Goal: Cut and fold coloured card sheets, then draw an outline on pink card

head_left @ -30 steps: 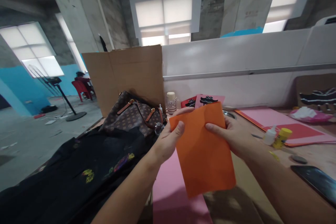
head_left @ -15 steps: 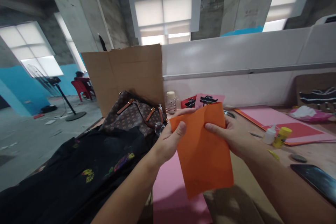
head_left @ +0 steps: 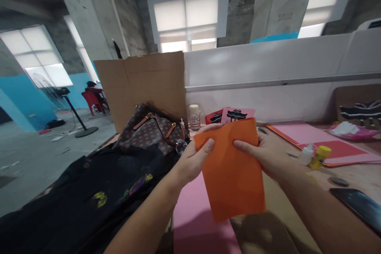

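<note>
I hold an orange sheet (head_left: 233, 178) by its far corners, pinched in L. hand (head_left: 192, 160) and R. hand (head_left: 268, 154), partly over a pink sheet (head_left: 198, 222), L. thumb (head_left: 207, 147) slightly farther in vs. a sec. ago, brown bag (head_left: 153, 127) at far L. unmoved.

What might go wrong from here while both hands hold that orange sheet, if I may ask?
The left hand and right hand grip the orange sheet near its top, so its free lower end might bend or crease. The phone lies close to the right forearm, so an outward sweep could nudge it.
</note>
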Motion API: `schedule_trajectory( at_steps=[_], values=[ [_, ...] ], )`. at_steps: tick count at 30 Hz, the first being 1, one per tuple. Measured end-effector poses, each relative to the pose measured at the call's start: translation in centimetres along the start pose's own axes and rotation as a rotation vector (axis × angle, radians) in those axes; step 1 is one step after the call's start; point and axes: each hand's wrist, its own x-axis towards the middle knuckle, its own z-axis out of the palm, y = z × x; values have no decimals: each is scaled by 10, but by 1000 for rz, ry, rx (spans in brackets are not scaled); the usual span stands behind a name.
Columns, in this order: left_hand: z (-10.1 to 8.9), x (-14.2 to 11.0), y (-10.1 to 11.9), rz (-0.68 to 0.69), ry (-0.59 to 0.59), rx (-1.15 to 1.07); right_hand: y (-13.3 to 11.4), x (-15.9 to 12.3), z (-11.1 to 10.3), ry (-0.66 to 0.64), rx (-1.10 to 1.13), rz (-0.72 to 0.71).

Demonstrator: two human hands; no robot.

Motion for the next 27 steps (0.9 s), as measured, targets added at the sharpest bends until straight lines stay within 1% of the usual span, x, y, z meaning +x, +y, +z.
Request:
schedule_trajectory(
  at_steps=[7,10,14,20,22,26,27],
  values=[
    [-2,1,-3,13,-2,2,2,1,0,18,6,7],
    [-3,0,-3,55,23,76,2,0,0,12,40,14],
    [-3,-2,-3,112,102,148,0,-2,0,-5,48,8],
    [0,0,-1,188,111,132,-1,-1,-2,-51,44,13],
    [-3,1,2,189,66,104,-4,-1,-3,-35,32,11],
    [-16,3,9,128,-147,-1,-12,-4,-8,49,2,32],
    [-20,3,10,113,-184,-8,-13,-4,-10,61,-1,38]
  ],
)
